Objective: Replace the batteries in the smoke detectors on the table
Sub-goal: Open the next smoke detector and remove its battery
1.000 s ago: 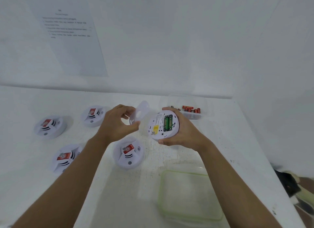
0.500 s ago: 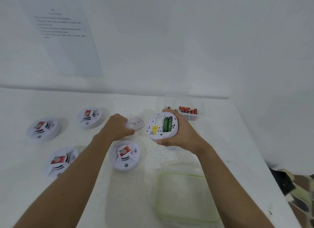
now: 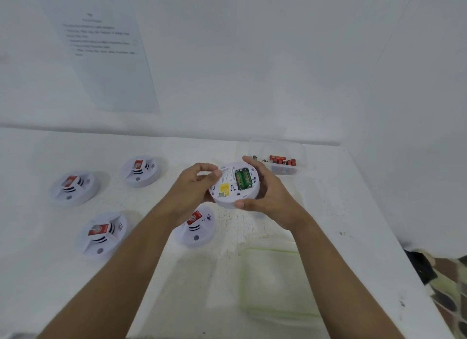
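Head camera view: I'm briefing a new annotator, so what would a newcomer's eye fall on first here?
First, the upturned smoke detector held mid-frame by the left hand and right hand, its open compartment showing green batteries. Next, four smoke detectors lie face up on the white table to the left, each with a red label. A clear box of red batteries sits behind the right hand.

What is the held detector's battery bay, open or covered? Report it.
Open: the smoke detector, held by the left hand and right hand, shows green batteries exposed, no cover over them.
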The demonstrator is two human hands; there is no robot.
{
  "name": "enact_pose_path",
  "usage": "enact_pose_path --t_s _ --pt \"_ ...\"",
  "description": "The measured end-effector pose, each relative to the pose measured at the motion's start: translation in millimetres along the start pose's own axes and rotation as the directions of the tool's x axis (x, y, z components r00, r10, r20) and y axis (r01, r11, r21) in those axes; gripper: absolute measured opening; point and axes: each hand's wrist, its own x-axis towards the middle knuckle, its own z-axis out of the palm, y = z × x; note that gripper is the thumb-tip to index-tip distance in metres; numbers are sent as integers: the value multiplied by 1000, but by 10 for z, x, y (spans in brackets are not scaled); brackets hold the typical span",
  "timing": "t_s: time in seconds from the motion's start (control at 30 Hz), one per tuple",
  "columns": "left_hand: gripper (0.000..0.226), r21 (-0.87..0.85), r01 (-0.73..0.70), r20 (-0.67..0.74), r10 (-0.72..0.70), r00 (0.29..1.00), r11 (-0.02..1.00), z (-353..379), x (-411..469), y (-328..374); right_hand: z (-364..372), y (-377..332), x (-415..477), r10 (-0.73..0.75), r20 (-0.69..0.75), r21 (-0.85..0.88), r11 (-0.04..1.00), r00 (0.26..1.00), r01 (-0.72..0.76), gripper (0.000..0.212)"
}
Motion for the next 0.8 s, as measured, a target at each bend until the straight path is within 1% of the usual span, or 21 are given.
enact_pose_path --t_s 0.07,0.13,0.2,0.27,0.33,0.37,0.43,0.47,0.53,0.57,0.63,0.7,0.73,0.8 --pt "33 -146 -1 -54 -7 999 989 3 -55 -16 78 -14 -4 -20 -80 58 998 997 24 83" --pt "33 -269 -22 -110 -8 994 963 10 -113 -42 208 -28 -13 -36 -193 110 992 980 59 67" --pt "32 -363 -46 -166 -16 986 931 46 -197 -57 347 -15 -17 -26 -265 150 986 964 68 54" --pt "34 -395 -63 -202 -20 979 916 72 -291 -113 474 21 -17 -22 -295 136 989 955 65 43" --pt "33 -301 -61 -212 -5 977 952 51 -374 -192 574 65 -20 -40 -342 66 996 939 66 35" --pt "29 -240 -56 -199 7 980 969 21 -408 -234 614 88 -27 -44 -373 38 997 927 63 31" --pt "18 -138 -50 -166 27 986 989 -65 -449 -283 665 113 -57 -18 -429 37 999 903 38 22" --pt "18 -93 -59 -163 43 986 994 -121 -466 -282 681 107 -76 5 -436 51 998 900 20 19" --pt "20 -26 -92 -152 87 985 995 -228 -502 -251 683 92 -113 27 -398 41 999 917 -11 16" --pt "20 -1 -108 -124 107 987 994 -269 -524 -227 671 83 -130 21 -367 13 1000 930 -17 17" --pt "23 56 -106 -39 108 993 993 -322 -569 -204 662 37 -170 4 -313 -41 999 950 -17 20" --pt "28 115 -101 45 97 994 988 -336 -615 -204 673 -26 -207 16 -277 -53 998 961 -32 22" --pt "30 133 -109 78 99 992 985 -333 -640 -208 681 -55 -223 22 -269 -60 997 963 -40 21" --pt "36 114 -131 125 117 985 985 -312 -699 -219 695 -76 -260 26 -297 -67 997 954 -48 20"
